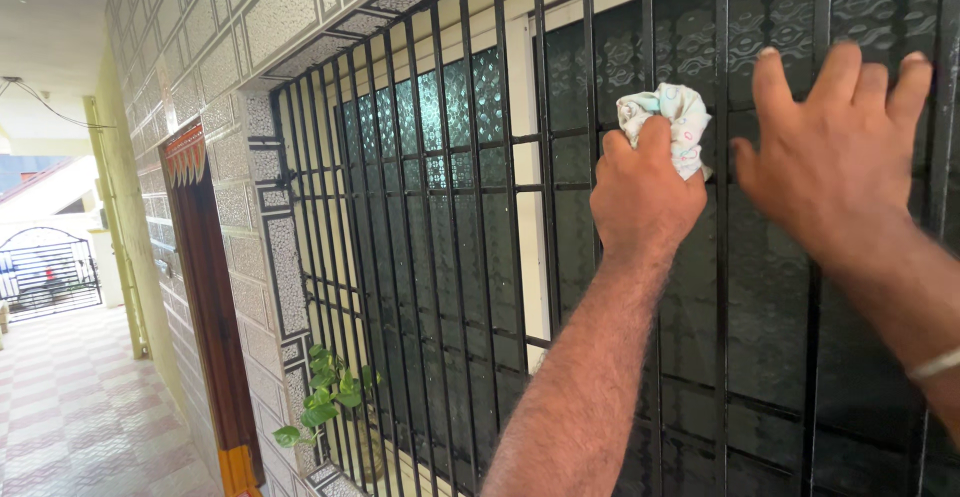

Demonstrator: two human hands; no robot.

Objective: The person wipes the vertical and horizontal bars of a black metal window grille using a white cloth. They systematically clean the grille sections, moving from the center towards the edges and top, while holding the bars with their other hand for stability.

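Against the black window grille point(450, 257), right end | left hand point(645, 197) fisted tight on a crumpled pale cloth point(672, 117), bunch poking upward, no clear long axis | right hand point(835, 152) spread open, flat on the bars, holding nothing | bars run upright, narrow gaps between | tiled corridor point(80, 417) lies open at left

- The left hand point(640, 192) is bare, with no glove, ring or watch in view.
- The left forearm is uncovered and hairy along all that shows; no sleeve reaches into view.
- The right hand point(835, 147) is also ungloved, its fingers ringless.
- A thin, pale metal bangle point(935, 364) circles the right forearm.
- No sleeve shows on the right arm either.
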